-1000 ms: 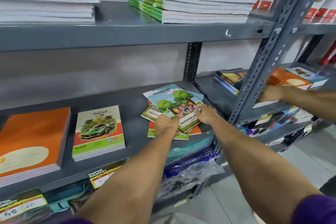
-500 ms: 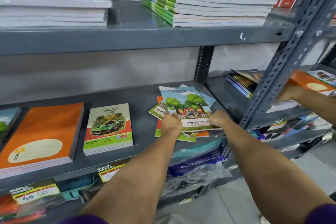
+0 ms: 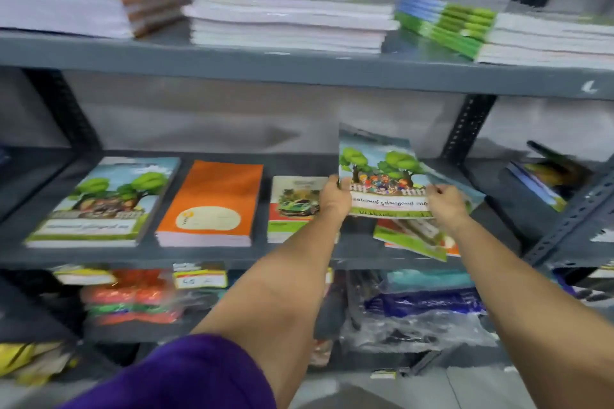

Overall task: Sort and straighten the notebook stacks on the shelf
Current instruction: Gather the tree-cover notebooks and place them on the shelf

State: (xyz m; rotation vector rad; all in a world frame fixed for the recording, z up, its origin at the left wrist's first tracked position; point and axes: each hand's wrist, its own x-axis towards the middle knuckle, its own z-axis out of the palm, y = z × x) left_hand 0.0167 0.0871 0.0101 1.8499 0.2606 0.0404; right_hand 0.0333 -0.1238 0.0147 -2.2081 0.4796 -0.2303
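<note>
Since the earlier frame the tree-cover notebooks (image 3: pixel 382 176) have come up off the loose pile and now tilt upright above the middle shelf (image 3: pixel 232 257), and the view has swung left to take in more of it. Going left to right: a matching tree-cover stack (image 3: pixel 99 202) lies at the far left; beside it the orange stack (image 3: pixel 212 202); then the car-cover stack (image 3: pixel 292 202), partly behind the left hand (image 3: pixel 335 197), whose fingers clamp the lifted notebooks' lower left edge; the right hand (image 3: pixel 443 204) pinches their lower right corner, thumb on top; under it the leftover pile (image 3: pixel 418 236) lies skewed, overhanging the shelf's front edge. The step in hand looks like sorting by cover; the next move likely calls for carrying the lifted notebooks leftward, over two stacks, and squaring them on the matching one.
</note>
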